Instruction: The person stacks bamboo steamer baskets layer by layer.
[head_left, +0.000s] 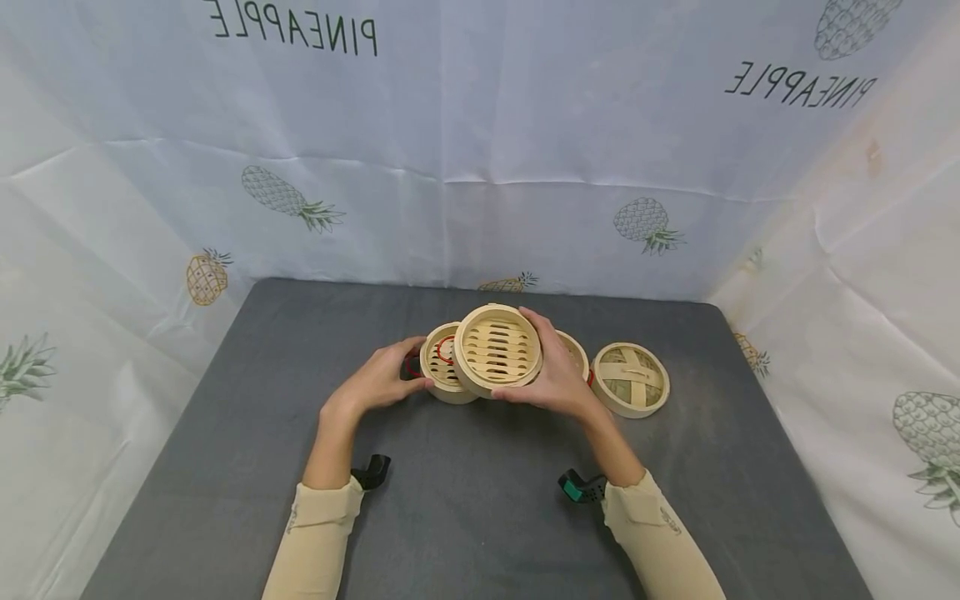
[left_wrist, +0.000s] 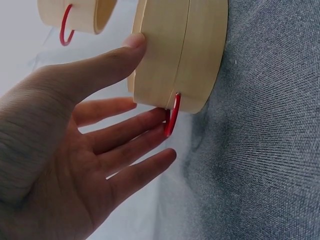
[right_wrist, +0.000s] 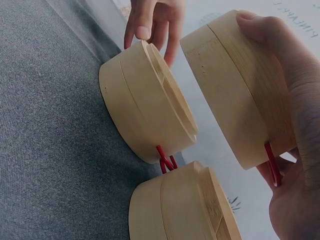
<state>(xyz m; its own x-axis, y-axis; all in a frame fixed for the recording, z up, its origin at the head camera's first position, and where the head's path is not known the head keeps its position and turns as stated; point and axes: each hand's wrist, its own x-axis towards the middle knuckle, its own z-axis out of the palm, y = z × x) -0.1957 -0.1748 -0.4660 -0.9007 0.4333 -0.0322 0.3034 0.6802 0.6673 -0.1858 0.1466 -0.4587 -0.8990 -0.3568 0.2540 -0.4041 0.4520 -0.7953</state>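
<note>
The raised steamer (head_left: 497, 343), slatted inside, was above the table (head_left: 480, 500), gripped by the right hand (head_left: 551, 371); the left steamer (head_left: 441, 388), also slatted, rested there, touched by the left hand (head_left: 381, 377) with fingers loosely spread; the third steamer (head_left: 576, 354) stood near the lid (head_left: 632, 381).

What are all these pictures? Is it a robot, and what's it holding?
There's no robot: these are a person's two bare hands. The wide picture comes from a camera on their head, looking forward and down. The other two come from a camera on each wrist.

On the flat, dark grey table sit two round, pale bamboo baskets: a left basket and a right basket. A round, woven green-and-tan bamboo lid lies at the far right.

The right hand holds up a third round, pale bamboo basket, with a slatted bottom. The left hand touches the left basket.
</note>
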